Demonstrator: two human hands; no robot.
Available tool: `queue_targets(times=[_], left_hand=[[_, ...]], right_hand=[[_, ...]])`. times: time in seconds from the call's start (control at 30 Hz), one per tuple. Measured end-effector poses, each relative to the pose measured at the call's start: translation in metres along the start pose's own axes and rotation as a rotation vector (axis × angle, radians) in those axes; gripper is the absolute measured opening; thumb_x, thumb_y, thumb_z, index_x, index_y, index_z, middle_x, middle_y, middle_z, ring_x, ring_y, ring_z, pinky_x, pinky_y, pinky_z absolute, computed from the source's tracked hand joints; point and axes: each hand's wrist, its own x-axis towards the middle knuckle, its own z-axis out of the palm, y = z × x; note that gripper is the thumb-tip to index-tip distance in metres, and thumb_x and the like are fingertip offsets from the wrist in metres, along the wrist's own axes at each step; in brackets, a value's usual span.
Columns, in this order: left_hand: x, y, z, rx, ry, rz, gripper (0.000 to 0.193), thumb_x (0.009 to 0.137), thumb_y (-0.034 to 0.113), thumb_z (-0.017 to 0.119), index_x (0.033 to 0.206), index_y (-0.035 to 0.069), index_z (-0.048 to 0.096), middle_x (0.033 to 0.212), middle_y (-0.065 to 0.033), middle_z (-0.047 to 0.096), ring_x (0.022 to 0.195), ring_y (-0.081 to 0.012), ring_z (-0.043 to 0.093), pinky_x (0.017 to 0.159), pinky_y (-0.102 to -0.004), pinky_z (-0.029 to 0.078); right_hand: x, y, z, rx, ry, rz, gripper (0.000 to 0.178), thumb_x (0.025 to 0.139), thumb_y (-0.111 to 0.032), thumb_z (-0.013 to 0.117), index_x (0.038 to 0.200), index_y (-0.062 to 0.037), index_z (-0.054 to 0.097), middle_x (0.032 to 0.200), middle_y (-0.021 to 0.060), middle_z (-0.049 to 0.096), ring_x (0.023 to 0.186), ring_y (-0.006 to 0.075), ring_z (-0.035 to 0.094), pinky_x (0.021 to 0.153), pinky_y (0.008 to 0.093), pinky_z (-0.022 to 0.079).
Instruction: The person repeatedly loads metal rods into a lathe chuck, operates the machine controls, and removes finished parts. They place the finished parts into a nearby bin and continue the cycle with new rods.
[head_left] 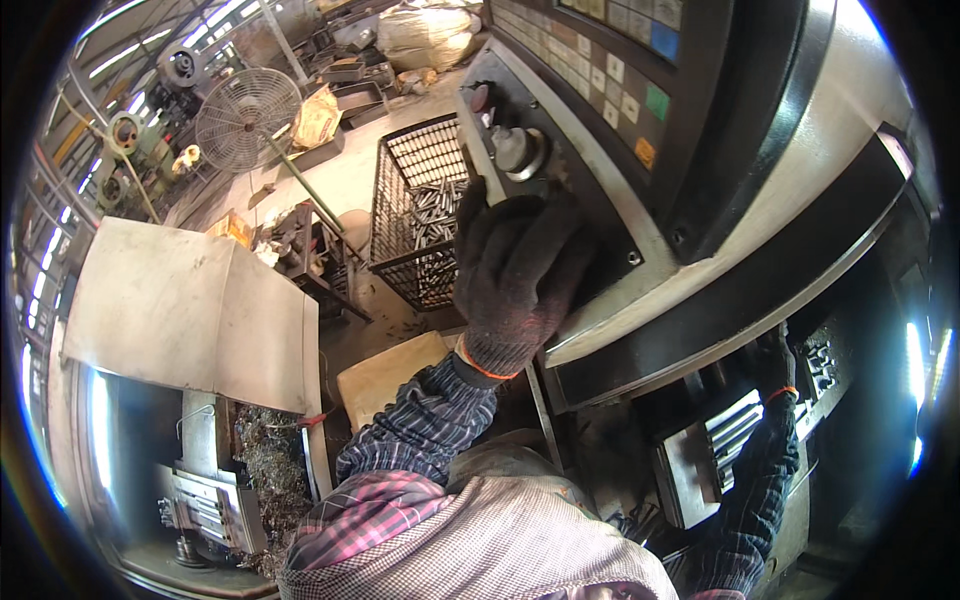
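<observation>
Head view: grey knob (516,152) on the control panel (572,150)
Left hand (520,265): gloved, bent over the panel's face; grip cannot be told
Right hand (787,355): below right of the panel; cannot tell its hold
Crate (405,150): black, holding metal pieces (437,205), left of the panel

Knob (515,150) obstr. just fwd of L grip (522,262)

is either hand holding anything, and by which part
No hold shows at the left hand, over the control panel; the right hand is too dark to tell.
</observation>
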Motion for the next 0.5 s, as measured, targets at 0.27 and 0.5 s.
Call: queue_targets(times=[0.27, 0.5], left_hand=[[-0.014, 0.006, -0.001, -0.286, -0.039, -0.169, 0.025, 0.096, 0.008, 0.070, 0.120, 0.003, 0.069, 0.118, -0.0137, 0.069, 0.108, -0.0279, 0.066, 0.092, -0.0414, 0.053], [-0.046, 0.074, -0.006, -0.413, 0.057, 0.120, 0.038, 0.098, 0.018, 0.069, 0.131, 0.001, 0.063, 0.114, -0.0144, 0.067, 0.108, -0.0272, 0.064, 0.109, -0.0485, 0.046]], right_hand=[[-0.037, -0.042, 0.000, -0.316, 0.202, -0.006, 0.061, 0.097, -0.045, 0.066, 0.142, -0.0057, 0.056, 0.128, 0.0199, 0.064, 0.114, 0.0306, 0.064, 0.097, 0.0414, 0.051], [-0.138, -0.088, -0.041, -1.072, 0.281, 0.385, 0.073, 0.086, -0.074, 0.062, 0.110, -0.0070, 0.077, 0.092, 0.0129, 0.076, 0.087, 0.0283, 0.073, 0.083, 0.0432, 0.053]])
